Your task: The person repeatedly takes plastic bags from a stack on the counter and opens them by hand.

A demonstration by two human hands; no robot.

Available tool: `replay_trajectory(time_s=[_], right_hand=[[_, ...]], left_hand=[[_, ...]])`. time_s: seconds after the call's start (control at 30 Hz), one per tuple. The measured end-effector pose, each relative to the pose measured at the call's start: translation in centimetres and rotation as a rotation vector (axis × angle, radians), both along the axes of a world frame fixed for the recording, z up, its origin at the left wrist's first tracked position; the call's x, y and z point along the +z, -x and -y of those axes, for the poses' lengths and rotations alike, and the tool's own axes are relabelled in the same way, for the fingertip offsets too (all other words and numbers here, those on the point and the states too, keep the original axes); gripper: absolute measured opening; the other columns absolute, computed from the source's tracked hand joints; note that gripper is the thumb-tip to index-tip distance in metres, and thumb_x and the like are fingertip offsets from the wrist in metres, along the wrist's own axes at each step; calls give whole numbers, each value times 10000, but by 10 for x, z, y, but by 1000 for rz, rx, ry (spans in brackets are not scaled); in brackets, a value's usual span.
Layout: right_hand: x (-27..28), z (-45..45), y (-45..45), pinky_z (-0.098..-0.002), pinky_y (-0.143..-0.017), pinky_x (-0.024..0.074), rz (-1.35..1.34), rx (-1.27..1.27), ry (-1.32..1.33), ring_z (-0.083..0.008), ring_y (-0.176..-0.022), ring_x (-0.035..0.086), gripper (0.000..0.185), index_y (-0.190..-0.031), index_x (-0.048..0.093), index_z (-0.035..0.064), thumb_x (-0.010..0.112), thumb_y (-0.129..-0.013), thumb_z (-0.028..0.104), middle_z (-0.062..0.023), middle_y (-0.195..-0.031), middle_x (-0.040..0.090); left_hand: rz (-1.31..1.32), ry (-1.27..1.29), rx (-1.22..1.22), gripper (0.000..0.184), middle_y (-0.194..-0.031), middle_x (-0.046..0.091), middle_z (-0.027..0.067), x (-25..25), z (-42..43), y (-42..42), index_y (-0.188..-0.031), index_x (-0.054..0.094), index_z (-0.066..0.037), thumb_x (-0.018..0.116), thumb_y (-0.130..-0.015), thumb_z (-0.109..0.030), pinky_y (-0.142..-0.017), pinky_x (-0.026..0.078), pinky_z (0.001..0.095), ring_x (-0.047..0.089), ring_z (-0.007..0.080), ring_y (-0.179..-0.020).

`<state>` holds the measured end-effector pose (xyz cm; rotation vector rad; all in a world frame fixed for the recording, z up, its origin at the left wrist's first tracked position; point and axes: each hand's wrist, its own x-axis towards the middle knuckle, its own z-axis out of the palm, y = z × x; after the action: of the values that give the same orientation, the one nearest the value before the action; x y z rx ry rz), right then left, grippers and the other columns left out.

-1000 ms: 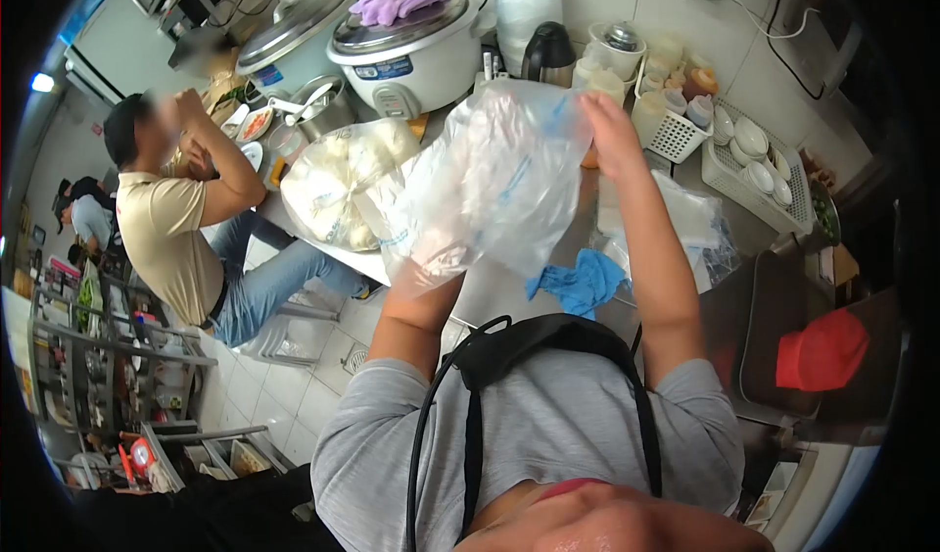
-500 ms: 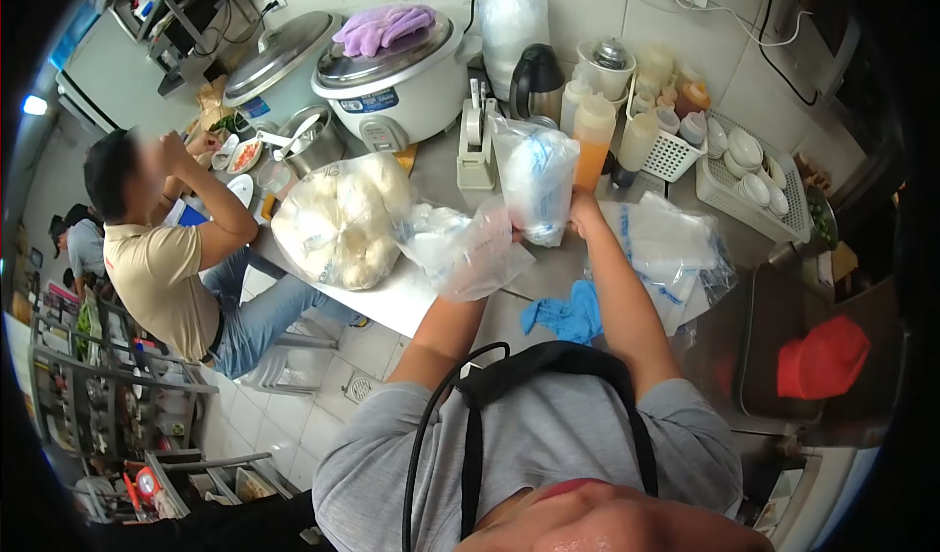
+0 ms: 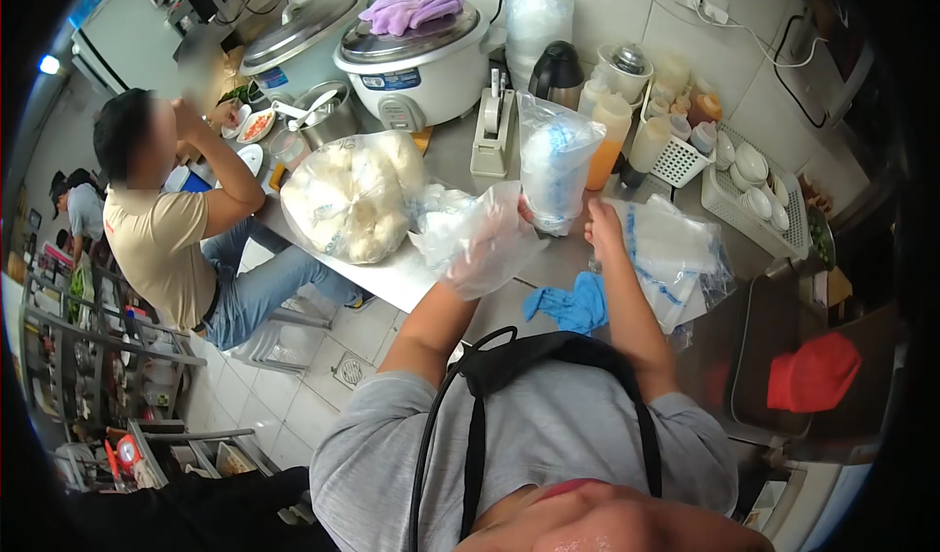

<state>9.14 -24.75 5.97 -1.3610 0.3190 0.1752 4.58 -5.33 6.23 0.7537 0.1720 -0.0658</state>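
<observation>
My left hand (image 3: 487, 243) is covered by a loose clear plastic bag or glove. Its fingers are closed around the lower left side of an upright clear plastic bag (image 3: 556, 175), packed with folded, blue-printed plastic. Just right of that package, my right hand (image 3: 604, 231) is bare with its fingers curled in; whether anything is inside them is hidden. Crumpled clear plastic (image 3: 441, 211) lies by my left wrist, beside a big tied bag of pale round dough-like pieces (image 3: 354, 194). Flat plastic bags (image 3: 676, 248) lie right of my right hand, and a blue glove (image 3: 570, 303) lies nearer me.
Behind stand a rice cooker (image 3: 411, 77) topped by a purple glove (image 3: 409, 9), a tape dispenser (image 3: 493, 131), a thermal jug (image 3: 557, 74) and sauce bottles (image 3: 612, 131). A basket of white bowls (image 3: 752, 185) is at right. A seated person (image 3: 162, 229) is at left.
My right hand has drawn back toward me, from against the packed bag to a little apart from it. My left hand keeps its hold. The whole view has shifted slightly.
</observation>
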Motion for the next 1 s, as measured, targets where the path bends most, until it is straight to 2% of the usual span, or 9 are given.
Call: replay_trajectory(time_s=[0.1,0.17,0.27,0.37,0.4,0.43,0.5,0.7,1.0], right_hand=[[-15,12,36,-218,-425,348,144,253,233,-78,-501,420,228,-813,515,78,555,-754,294,0,-611,472],[-12,17,70,-248,-491,400,343,708,721,-107,-581,472,261,-785,519,59,602,-718,298,-17,-647,494],[-2,19,113,-249,-550,417,364,961,1334,-125,-654,496,285,-755,518,42,635,-687,293,-34,-677,512],[-15,20,115,-260,-577,417,359,916,1373,-123,-644,491,269,-789,537,32,595,-727,287,-20,-688,513],[-15,17,112,-257,-578,412,359,841,1084,-116,-647,486,260,-809,539,35,574,-744,284,-11,-697,510],[-14,11,105,-254,-580,407,347,756,794,-108,-650,482,254,-830,541,37,553,-762,281,-1,-707,507],[11,-4,102,-213,-579,374,185,591,185,-72,-651,459,208,-904,536,50,496,-807,229,27,-724,503],[15,-20,105,-166,-582,350,150,815,-71,-47,-656,452,167,-869,528,58,490,-823,214,23,-737,521],[6,-16,99,-204,-603,399,274,539,-197,-80,-637,504,155,-843,533,39,463,-838,178,-5,-728,554]], left_hand=[[-210,19,61,157,-726,549,69,-19,-3,8,-734,560,-80,567,-736,-237,-558,434,259,551,188,-669],[-195,83,-24,169,-756,562,73,-16,-8,19,-765,567,-82,564,-739,-249,-574,441,282,564,206,-705],[-146,57,-84,187,-839,568,105,-2,-14,36,-811,549,-68,551,-749,-244,-677,436,346,553,256,-796],[-57,-66,-98,187,-881,568,118,9,-15,45,-821,542,-65,549,-752,-239,-713,433,369,545,274,-834],[-30,-117,-104,184,-885,569,117,13,-12,48,-818,545,-67,551,-751,-238,-708,434,367,545,272,-835],[-214,-206,-94,140,-768,576,67,31,-1,50,-765,572,-90,538,-737,-222,-593,431,309,561,215,-712],[-75,-219,-118,139,-767,575,69,32,8,55,-764,572,-88,539,-735,-221,-592,430,311,561,218,-711],[76,-178,-146,139,-765,574,76,42,13,77,-760,571,-84,541,-731,-217,-590,429,315,559,227,-707],[177,-272,-142,138,-761,572,87,45,14,91,-756,570,-78,544,-726,-210,-587,427,322,556,239,-702]])
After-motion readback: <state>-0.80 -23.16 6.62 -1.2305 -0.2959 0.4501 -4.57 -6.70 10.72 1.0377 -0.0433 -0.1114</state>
